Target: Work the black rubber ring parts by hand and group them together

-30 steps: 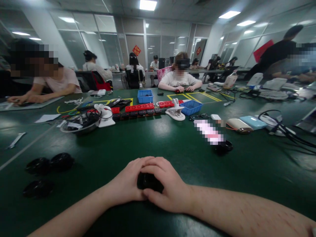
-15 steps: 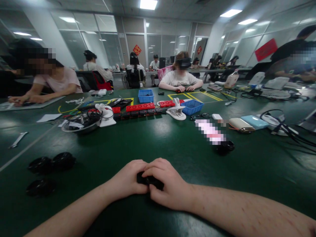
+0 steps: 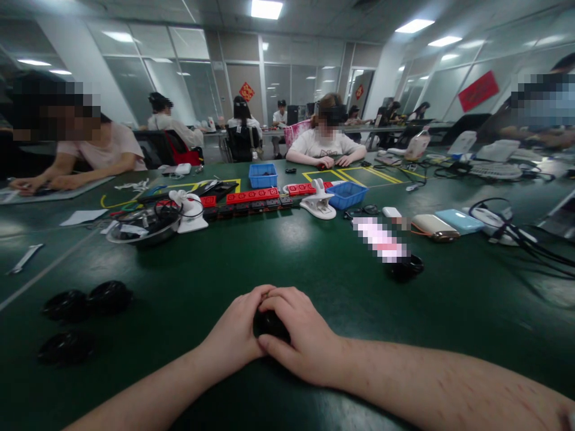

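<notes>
Both hands (image 3: 303, 344) closer around black part (image 3: 268, 323)

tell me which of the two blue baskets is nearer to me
The right blue basket, turned at an angle beside a white clip; the left blue basket sits square-on, farther back.

Legend, counts only.
- Hands in foreground, we count two: left hand (image 3: 236, 338), right hand (image 3: 299, 338).
- Small black piece (image 3: 268, 323) between them: one.
- Black discs (image 3: 110, 296) at left: three.
- Black cap (image 3: 406, 266) at right: one.
- Blue baskets (image 3: 347, 194): two.
- White clamps (image 3: 318, 202): two.
- Red strips (image 3: 253, 195): we make out three.
- Metal bowl (image 3: 144, 227): one.
- Wrench (image 3: 24, 258): one.
- Flat packs (image 3: 433, 226), beige and pale blue: two.
- Persons seated at table's left and far edges: two, pink top (image 3: 108, 149) and white top (image 3: 326, 143).
</notes>
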### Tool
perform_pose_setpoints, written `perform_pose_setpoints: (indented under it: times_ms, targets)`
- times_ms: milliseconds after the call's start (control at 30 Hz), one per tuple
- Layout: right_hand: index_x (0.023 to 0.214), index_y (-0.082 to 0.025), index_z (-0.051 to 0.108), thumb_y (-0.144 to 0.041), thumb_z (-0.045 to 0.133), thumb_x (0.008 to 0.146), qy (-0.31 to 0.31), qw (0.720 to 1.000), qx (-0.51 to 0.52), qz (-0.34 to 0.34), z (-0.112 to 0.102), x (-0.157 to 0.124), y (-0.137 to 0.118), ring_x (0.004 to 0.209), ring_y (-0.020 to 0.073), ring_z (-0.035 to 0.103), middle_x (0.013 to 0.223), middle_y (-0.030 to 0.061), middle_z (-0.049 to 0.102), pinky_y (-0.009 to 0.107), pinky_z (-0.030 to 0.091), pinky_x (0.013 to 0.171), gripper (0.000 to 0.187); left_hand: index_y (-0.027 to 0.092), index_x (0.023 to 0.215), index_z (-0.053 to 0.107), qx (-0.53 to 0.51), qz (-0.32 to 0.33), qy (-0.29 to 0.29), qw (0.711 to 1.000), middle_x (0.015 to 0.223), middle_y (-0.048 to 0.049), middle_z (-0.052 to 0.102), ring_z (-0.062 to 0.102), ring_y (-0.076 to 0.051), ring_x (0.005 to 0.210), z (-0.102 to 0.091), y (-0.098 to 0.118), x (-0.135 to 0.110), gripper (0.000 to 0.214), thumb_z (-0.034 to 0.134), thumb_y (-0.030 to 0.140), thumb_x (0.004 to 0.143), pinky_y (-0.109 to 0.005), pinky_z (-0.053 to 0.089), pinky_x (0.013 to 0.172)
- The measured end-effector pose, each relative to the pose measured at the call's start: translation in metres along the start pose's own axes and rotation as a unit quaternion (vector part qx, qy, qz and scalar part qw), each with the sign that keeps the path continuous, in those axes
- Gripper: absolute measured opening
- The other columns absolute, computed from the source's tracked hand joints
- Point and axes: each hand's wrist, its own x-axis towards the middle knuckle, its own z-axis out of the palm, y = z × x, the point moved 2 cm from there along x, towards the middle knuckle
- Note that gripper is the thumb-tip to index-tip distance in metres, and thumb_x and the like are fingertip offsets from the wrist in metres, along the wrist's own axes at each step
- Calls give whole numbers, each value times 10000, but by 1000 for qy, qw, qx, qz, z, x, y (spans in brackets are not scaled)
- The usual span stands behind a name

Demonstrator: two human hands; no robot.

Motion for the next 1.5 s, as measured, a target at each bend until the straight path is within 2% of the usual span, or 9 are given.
perform_pose_setpoints:
  times_ms: [233,367,567,700,800,900,1033,1333,1500]
  targets:
    - [926,-159,585,-92,549,690,41,997,34,-60,1,-2,3,998,187,500,1033,81,553,341,406,885,248,262,1362,253,-20,28,-76,997,1325,-61,451,447,-277,1182,-8,-12,0,846,648,141,623,-396,350,1000]
    - [838,-162,588,-76,472,650,30,989,64,-126,1,-2,-1,955,181,534,957,72,592,336,418,864,237,281,1423,124,-36,35,-126,991,1247,-39,512,491,-260,1126,-12,-16,-1,951,647,139,642,-379,379,964]
    - [730,-166,550,-83,442,603,-9,985,103,-141,3,1,-2,903,174,556,866,57,609,318,429,833,187,257,1431,101,-28,33,-146,988,1183,-41,535,500,-252,1079,-12,-14,0,989,647,118,618,-374,385,941]
    - [750,-178,555,-104,498,677,5,982,89,-167,2,0,-3,934,171,552,892,40,621,340,389,896,118,248,1422,118,-17,34,-139,990,1238,-62,498,480,-274,1095,-9,-14,0,1001,683,152,601,-401,373,948]
    - [867,-184,569,-194,585,730,49,987,64,-138,-2,-1,-3,1003,191,512,1026,61,581,362,381,902,138,238,1348,281,-14,55,-99,993,1287,-72,454,443,-284,1137,-7,-11,1,871,739,262,607,-410,343,978]
    - [948,-178,554,-324,699,669,56,996,28,-55,-3,-1,0,955,217,500,1032,79,546,376,418,826,346,198,1086,505,40,48,-60,996,1079,-65,550,513,-274,979,-5,-3,1,546,741,306,606,-408,409,870]
    - [864,-170,552,-278,722,638,24,1000,3,-12,0,0,4,848,197,511,905,51,556,357,434,763,303,174,839,549,110,22,-55,992,849,-40,560,518,-247,798,-2,5,0,259,694,259,642,-391,428,745]
    - [864,-181,538,-95,481,633,34,984,84,-151,1,-2,-2,896,178,534,930,60,587,327,442,802,253,197,826,572,38,86,-138,986,862,29,596,547,-189,851,-15,3,4,272,671,99,593,-303,408,827]
    - [757,-189,510,-83,415,602,6,977,82,-198,3,1,-4,888,161,561,866,47,596,305,449,798,210,203,901,590,26,89,-133,987,961,7,607,540,-218,952,-14,-1,4,328,669,116,595,-320,394,890]
